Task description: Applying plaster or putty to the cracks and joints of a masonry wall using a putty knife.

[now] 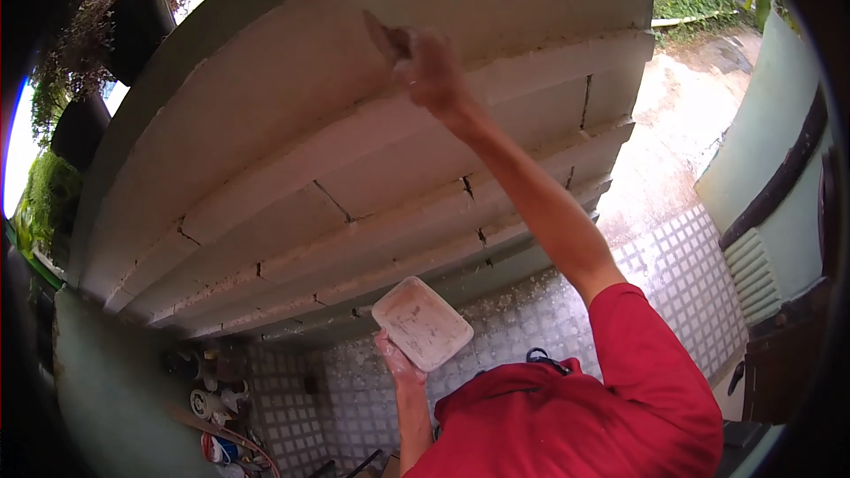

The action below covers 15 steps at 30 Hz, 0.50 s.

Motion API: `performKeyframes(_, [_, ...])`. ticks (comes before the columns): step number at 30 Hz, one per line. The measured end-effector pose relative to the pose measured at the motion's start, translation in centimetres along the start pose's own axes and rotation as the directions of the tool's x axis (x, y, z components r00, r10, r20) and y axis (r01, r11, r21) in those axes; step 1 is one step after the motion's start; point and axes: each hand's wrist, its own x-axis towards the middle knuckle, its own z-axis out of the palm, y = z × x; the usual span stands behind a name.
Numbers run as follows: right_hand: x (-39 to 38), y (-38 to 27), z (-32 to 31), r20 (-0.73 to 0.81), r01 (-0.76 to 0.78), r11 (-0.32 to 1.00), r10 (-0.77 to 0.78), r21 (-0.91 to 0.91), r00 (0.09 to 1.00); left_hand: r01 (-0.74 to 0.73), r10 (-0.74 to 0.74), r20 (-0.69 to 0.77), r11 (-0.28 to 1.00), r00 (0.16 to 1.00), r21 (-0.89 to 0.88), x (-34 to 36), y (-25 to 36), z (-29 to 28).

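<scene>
My right hand (434,71) is raised and closed round the handle of a putty knife (379,33), whose blade points up and left, at or close to the pale upper wall face (292,53). I cannot tell whether the blade touches the wall. Lower down, my left hand (400,361) grips the near left edge of a shallow rectangular tray (423,325). Whitish smears cover the tray's inside, and pale residue coats the fingers of my left hand.
Below the wall face run stepped ledges (390,155) with dark cracks. Potted plants (142,31) stand at the upper left. Cans and assorted items (217,407) sit at the lower left on the checkered tile floor (682,274). A dark wooden piece (784,354) is at the right.
</scene>
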Motion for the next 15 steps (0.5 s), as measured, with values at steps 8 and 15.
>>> performKeyframes(8, [2.0,6.4,-10.0,-0.043,-0.237,0.965,0.234,-0.111,0.971,-0.027,0.027,-0.010,0.999,1.000,0.022,-1.3,0.0,-1.1])
performKeyframes(15, [1.2,5.6,-6.9,-0.120,-0.191,0.953,0.167,-0.236,0.979,-0.031,0.031,-0.031,0.999,0.999,-0.012,-1.2,0.5,-2.4])
